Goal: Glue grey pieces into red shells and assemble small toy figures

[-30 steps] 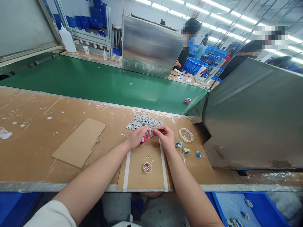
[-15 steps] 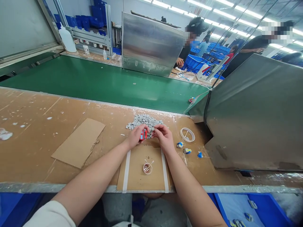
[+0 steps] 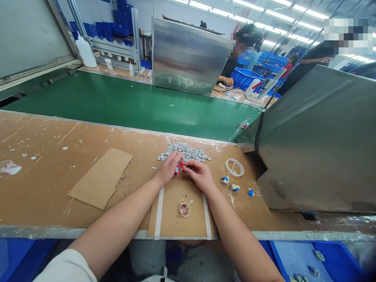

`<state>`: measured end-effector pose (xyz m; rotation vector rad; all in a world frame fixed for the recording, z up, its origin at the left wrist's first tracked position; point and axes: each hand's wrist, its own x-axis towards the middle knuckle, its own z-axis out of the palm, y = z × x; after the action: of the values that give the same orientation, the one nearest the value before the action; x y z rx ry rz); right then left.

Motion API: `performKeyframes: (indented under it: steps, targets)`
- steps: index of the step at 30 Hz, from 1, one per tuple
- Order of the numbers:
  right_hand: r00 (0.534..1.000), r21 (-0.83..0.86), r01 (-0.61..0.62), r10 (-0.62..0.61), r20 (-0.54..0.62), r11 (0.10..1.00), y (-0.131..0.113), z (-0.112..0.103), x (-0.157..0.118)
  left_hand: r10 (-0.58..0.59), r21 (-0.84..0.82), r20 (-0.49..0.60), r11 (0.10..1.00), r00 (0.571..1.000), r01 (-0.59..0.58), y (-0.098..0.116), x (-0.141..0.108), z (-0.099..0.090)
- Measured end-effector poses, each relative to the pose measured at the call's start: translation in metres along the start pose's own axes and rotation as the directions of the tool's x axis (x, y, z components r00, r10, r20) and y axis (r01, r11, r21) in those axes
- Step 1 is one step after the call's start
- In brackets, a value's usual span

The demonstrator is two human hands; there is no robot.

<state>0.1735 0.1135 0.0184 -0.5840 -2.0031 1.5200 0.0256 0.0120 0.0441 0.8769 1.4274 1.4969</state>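
My left hand (image 3: 170,168) is closed around a small red toy-like piece (image 3: 179,167) with light blue panels, held just in front of the pile of grey tiles (image 3: 188,152). Thumb and fingers of my right hand (image 3: 200,174) are pinched together at the right side of the red piece. Whatever lies between those fingertips is too small and hidden to make out. Below both hands, a small cup (image 3: 185,210) with a white stick leaning in it stands on a cardboard sheet (image 3: 170,225) edged by white tape strips.
To the right lie a white tape ring (image 3: 234,167), small blue-and-yellow pieces (image 3: 234,188) and a blue bit (image 3: 250,192). Loose cardboard (image 3: 101,178) rests on the left. A green conveyor belt (image 3: 132,105) runs behind; a metal panel (image 3: 311,145) stands right. A co-worker's hand (image 3: 227,81) shows across the belt.
My right hand has moved left from beside the grey tiles, bringing its pinched fingertips up to the red piece. My left hand still holds that piece. The view has shifted slightly.
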Motion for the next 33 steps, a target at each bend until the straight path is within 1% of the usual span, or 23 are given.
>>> performKeyframes:
  steps: [2, 5, 8, 10, 14, 18, 24, 26, 29, 31, 33]
  targets:
    - [1.0, -0.02, -0.003, 0.003, -0.022, 1.0, -0.001, 0.0, 0.0, 0.092, 0.066, -0.021, 0.994, 0.996, -0.09, 0.0, -0.002, -0.001]
    - [0.997, -0.02, -0.01, 0.008, -0.076, 1.0, -0.003, 0.001, -0.001, 0.207, 0.173, -0.006, 0.964, 0.978, -0.203, 0.0, -0.004, -0.006]
    - [0.991, 0.089, -0.073, 0.082, -0.101, 0.993, -0.004, 0.003, -0.001, 0.268, 0.313, 0.008, 0.914, 0.963, -0.257, 0.0, -0.004, -0.012]
    - [0.988, 0.147, -0.107, 0.122, -0.1, 0.983, -0.004, 0.003, -0.001, 0.289, 0.4, -0.001, 0.877, 0.957, -0.265, 0.001, -0.004, -0.016]
    - [0.984, 0.203, -0.102, 0.128, -0.12, 0.974, -0.004, 0.003, 0.001, 0.276, 0.461, -0.01, 0.854, 0.961, -0.24, 0.006, -0.004, -0.02]
    - [0.985, 0.249, -0.051, 0.089, -0.146, 0.967, -0.004, 0.003, 0.004, 0.251, 0.468, 0.011, 0.854, 0.968, -0.226, 0.008, -0.004, -0.021]
    - [0.983, 0.155, 0.066, -0.037, -0.181, 0.986, -0.003, 0.002, 0.005, 0.254, 0.413, -0.019, 0.883, 0.967, -0.224, 0.004, 0.0, -0.023]
    - [0.982, 0.173, 0.08, -0.048, -0.183, 0.982, -0.004, 0.002, 0.004, 0.249, 0.407, -0.021, 0.886, 0.968, -0.22, 0.004, 0.0, -0.023]
    - [0.985, 0.282, 0.014, 0.035, -0.167, 0.959, -0.006, 0.004, 0.003, 0.245, 0.422, -0.013, 0.88, 0.969, -0.217, 0.005, 0.0, -0.022]
    - [0.982, 0.355, -0.048, 0.109, -0.154, 0.933, -0.007, 0.006, 0.002, 0.213, 0.42, -0.017, 0.888, 0.977, -0.186, 0.006, 0.0, -0.021]
    - [0.979, 0.398, -0.081, 0.149, -0.142, 0.914, -0.008, 0.007, 0.002, 0.176, 0.407, -0.032, 0.901, 0.984, -0.148, 0.006, 0.001, -0.02]
